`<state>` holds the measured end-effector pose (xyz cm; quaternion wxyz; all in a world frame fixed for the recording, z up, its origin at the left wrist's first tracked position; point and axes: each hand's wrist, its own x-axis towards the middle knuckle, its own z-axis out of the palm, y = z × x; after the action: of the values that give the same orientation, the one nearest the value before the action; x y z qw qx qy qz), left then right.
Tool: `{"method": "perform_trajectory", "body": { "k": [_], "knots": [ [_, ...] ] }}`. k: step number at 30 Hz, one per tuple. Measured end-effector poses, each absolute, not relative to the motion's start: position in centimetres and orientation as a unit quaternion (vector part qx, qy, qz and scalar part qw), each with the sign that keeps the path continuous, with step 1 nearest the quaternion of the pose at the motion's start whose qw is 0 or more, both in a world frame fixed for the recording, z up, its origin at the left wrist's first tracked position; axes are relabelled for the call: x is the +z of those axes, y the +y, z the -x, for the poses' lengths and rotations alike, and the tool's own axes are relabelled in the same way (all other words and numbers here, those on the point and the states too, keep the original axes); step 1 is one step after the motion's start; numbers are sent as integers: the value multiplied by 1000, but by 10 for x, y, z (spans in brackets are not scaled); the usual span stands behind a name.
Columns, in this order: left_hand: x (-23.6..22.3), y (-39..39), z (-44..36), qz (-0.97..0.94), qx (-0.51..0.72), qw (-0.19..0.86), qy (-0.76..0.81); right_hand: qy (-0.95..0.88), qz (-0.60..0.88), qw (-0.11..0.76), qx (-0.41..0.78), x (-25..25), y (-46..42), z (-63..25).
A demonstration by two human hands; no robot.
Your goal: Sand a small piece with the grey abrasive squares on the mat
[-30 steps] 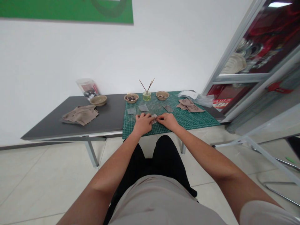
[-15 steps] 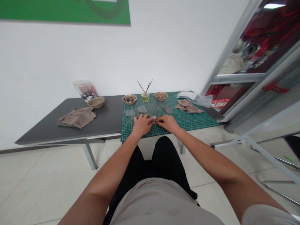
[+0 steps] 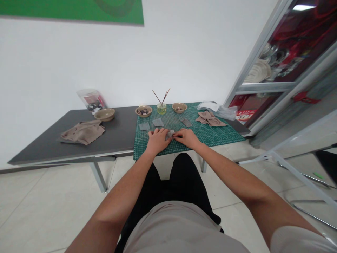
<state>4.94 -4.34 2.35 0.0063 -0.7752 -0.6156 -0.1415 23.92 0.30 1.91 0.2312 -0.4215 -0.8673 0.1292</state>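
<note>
Left hand (image 3: 157, 141) and right hand (image 3: 186, 137) are gripping a small grey piece (image 3: 170, 134) between them, pinching it over a green cutting mat (image 3: 226, 135), apparently bracing against the mat to keep the piece steady.

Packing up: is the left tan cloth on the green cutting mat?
No, the cloth lies on the grey tabletop, left of the mat.

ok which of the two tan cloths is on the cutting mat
The crumpled tan cloth at the far right end of the green cutting mat; the other cloth lies off the mat, on the dark tabletop.
</note>
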Motion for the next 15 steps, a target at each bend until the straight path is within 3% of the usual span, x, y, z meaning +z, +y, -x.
{"method": "perform_trajectory", "body": {
  "k": [15],
  "knots": [
    [19, -40, -46, 758, -159, 20, -633, -871, 410, 232, 141, 20, 16, -242]
  ]
}}
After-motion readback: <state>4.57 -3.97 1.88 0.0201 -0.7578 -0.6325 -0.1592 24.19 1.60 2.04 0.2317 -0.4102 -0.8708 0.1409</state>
